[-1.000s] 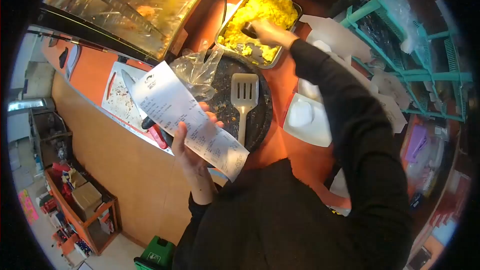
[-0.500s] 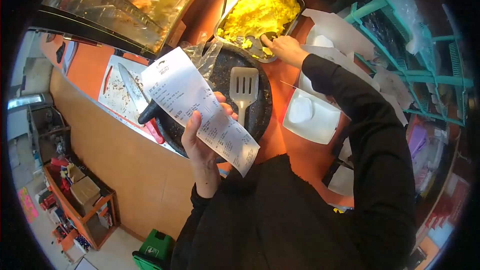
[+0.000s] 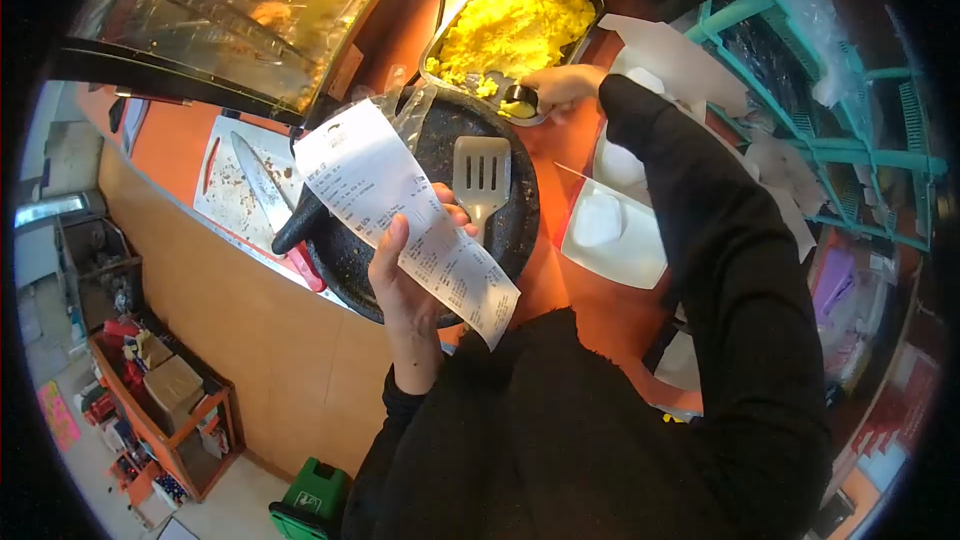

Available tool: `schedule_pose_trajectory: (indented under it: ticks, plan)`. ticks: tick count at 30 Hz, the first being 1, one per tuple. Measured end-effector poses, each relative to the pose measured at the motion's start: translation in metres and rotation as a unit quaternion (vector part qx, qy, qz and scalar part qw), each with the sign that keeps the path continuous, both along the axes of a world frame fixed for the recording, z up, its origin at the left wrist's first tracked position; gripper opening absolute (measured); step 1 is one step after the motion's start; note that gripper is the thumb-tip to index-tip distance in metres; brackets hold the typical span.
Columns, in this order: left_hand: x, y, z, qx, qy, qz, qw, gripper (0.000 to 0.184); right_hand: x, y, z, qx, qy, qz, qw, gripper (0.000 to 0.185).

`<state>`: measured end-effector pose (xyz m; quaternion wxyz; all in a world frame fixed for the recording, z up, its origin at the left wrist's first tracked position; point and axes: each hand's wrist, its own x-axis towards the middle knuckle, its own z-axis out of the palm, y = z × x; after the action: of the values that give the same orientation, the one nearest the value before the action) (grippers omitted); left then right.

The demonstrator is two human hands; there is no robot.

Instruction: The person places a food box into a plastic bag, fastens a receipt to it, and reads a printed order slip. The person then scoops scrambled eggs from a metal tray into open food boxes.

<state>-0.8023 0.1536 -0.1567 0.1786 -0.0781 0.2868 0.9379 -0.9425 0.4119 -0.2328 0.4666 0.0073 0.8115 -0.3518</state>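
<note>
My left hand [image 3: 405, 285] pinches a long printed paper receipt [image 3: 400, 210] between thumb and fingers. Behind it, a slotted metal spatula [image 3: 482, 172] lies on a dark round griddle pan [image 3: 440, 130], whose handle juts left. At the near corner of a metal tray [image 3: 432, 52] heaped with yellow food [image 3: 520, 15], like scrambled egg, my right hand [image 3: 562, 88] is closed around the dark handle of a serving spoon [image 3: 520, 94]. The spoon's bowl is partly hidden in the food.
To the left, a knife [image 3: 258, 175] with a red handle rests on a white cutting board [image 3: 222, 195]. White paper food trays [image 3: 635, 245] stand on the right, below a teal rack [image 3: 830, 150]. A glass-fronted display case [image 3: 230, 20] is at the upper left, a green bin [image 3: 310, 495] on the floor.
My right hand has gone from reaching with an extended finger to closing on the spoon handle, slightly raised. My left hand still holds the receipt, barely shifted.
</note>
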Motion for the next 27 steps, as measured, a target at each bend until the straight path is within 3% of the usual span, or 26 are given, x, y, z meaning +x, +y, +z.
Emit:
schedule_pose_trajectory:
  ticks: [1,3,7,9,13,17,18,21,24,25,27]
  plan:
    - [0.000,-0.001,-0.001,-0.005,-0.007,0.002,1.000,0.047,-0.005,0.008,-0.008,-0.002,0.001,-0.003,1.000,0.034]
    - [-0.001,-0.001,-0.002,-0.011,-0.010,0.001,1.000,0.047,-0.022,0.028,-0.039,-0.106,-0.152,-0.058,0.981,0.019]
    - [0.000,-0.002,-0.001,-0.033,0.002,-0.002,0.999,0.049,-0.023,0.043,-0.047,-0.291,-0.115,-0.211,0.926,0.010]
    - [0.002,0.005,0.006,-0.062,0.013,0.002,0.998,0.049,-0.019,0.050,-0.015,-0.360,-0.135,-0.206,0.900,0.035]
    - [0.014,0.053,0.017,-0.045,0.028,-0.091,0.994,0.050,0.025,0.076,0.084,-0.288,-0.058,-0.176,0.940,0.052]
    - [0.042,0.121,0.002,-0.034,0.028,-0.299,0.953,0.055,0.120,0.147,0.169,-0.271,0.042,-0.205,0.940,0.057]
    - [0.050,0.141,-0.006,-0.070,0.075,-0.349,0.931,0.055,0.147,0.165,0.184,-0.275,0.067,-0.199,0.938,0.058]
    - [0.064,0.207,0.000,-0.137,0.132,-0.471,0.861,0.054,0.228,0.226,0.203,-0.182,0.087,-0.311,0.929,0.056]
    - [0.079,0.281,0.006,-0.082,0.347,-0.452,0.818,0.056,0.300,0.265,0.187,-0.174,0.085,-0.411,0.891,0.054]
    - [0.082,0.295,0.001,-0.078,0.349,-0.458,0.814,0.056,0.320,0.277,0.178,-0.198,0.065,-0.454,0.866,0.053]
    - [0.089,0.314,-0.009,-0.062,0.203,-0.591,0.779,0.059,0.358,0.296,0.155,-0.218,0.043,-0.480,0.849,0.051]
